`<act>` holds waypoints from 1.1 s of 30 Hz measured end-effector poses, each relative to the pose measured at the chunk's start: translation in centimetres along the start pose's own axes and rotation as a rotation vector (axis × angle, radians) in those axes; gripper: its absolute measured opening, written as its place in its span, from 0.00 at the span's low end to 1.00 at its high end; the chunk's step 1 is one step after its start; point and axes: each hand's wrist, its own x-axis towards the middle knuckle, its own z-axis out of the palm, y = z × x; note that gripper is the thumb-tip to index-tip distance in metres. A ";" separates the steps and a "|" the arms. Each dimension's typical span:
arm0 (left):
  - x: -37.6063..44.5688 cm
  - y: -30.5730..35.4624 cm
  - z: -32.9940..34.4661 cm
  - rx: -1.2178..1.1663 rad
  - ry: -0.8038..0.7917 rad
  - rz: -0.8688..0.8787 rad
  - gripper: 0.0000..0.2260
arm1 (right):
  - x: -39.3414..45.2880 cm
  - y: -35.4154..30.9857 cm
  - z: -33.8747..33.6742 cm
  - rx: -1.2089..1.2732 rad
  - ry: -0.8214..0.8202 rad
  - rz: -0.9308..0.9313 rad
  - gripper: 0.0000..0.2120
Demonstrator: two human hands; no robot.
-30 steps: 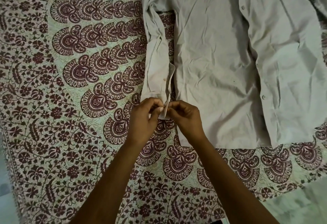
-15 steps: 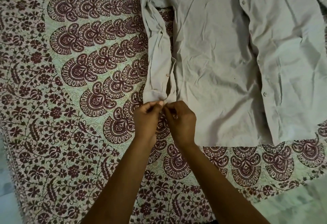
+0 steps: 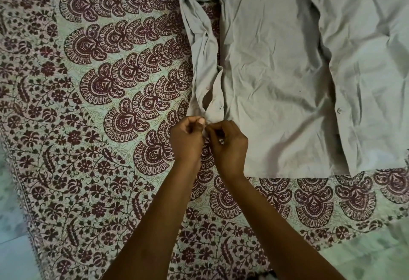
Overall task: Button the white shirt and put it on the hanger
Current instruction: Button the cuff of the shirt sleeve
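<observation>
The white shirt [image 3: 276,69] lies flat, front up, on a patterned cloth, its hem toward me. Its placket [image 3: 327,63] runs down the right part with small buttons showing. One long sleeve [image 3: 203,67] lies along the shirt's left side, ending in a cuff [image 3: 212,111] with a slit. My left hand [image 3: 187,140] and my right hand [image 3: 228,144] meet just below that cuff, each pinching one edge of it between thumb and fingers. The cuff's button is hidden by my fingers. No hanger is in view.
A maroon and pale green printed cloth [image 3: 99,113] covers the surface under the shirt. Pale floor [image 3: 365,262] shows at the lower right and along the left edge.
The cuff, held up and apart a second ago, is now pulled down and its edges are brought together between my fingertips. The sleeve is drawn straighter.
</observation>
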 end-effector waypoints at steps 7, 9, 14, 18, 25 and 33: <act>0.6 0.3 -0.4 -0.023 -0.044 -0.050 0.07 | -0.1 -0.3 0.1 0.128 -0.001 0.097 0.04; 0.8 0.3 -0.5 0.065 -0.065 0.018 0.09 | -0.1 -0.7 0.1 0.162 0.004 0.159 0.03; 0.8 0.3 -1.0 0.385 -0.054 0.313 0.04 | 1.4 -0.4 0.4 0.351 -0.056 0.467 0.03; 1.0 -0.1 -1.8 0.655 0.072 0.552 0.05 | 2.3 -1.0 0.6 0.194 -0.126 0.389 0.03; 1.3 -0.6 -3.3 1.119 0.283 0.938 0.07 | 3.0 -2.1 1.5 0.452 -0.296 0.575 0.12; 0.8 0.2 -3.6 0.749 0.138 0.811 0.08 | 3.3 -2.2 1.1 0.697 -0.358 0.887 0.11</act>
